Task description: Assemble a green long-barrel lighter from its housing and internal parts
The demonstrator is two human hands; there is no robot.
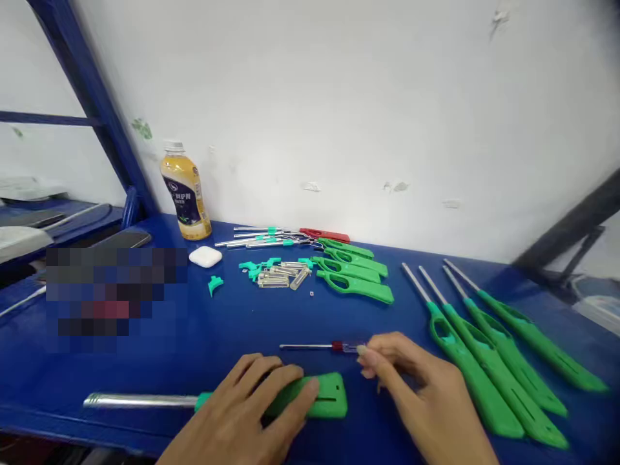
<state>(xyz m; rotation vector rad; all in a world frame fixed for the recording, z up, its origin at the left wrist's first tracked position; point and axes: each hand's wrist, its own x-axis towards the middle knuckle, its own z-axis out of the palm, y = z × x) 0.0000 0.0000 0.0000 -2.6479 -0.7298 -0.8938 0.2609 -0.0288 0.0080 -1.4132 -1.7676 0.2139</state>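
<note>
A green lighter with a metal tube lies across the front of the blue table. My left hand rests over its green body, fingers and thumb wrapped round it. To the right, my right hand pinches the clear handle end of a small screwdriver, whose thin shaft points left. Much of that handle is hidden by the fingertips. Several green lighters with metal tubes lie side by side just right of my right hand.
Green handle shells, a red shell, metal tubes, clear fuel parts and a teal trigger lie farther back. A drink bottle and white case stand left, near a blue post.
</note>
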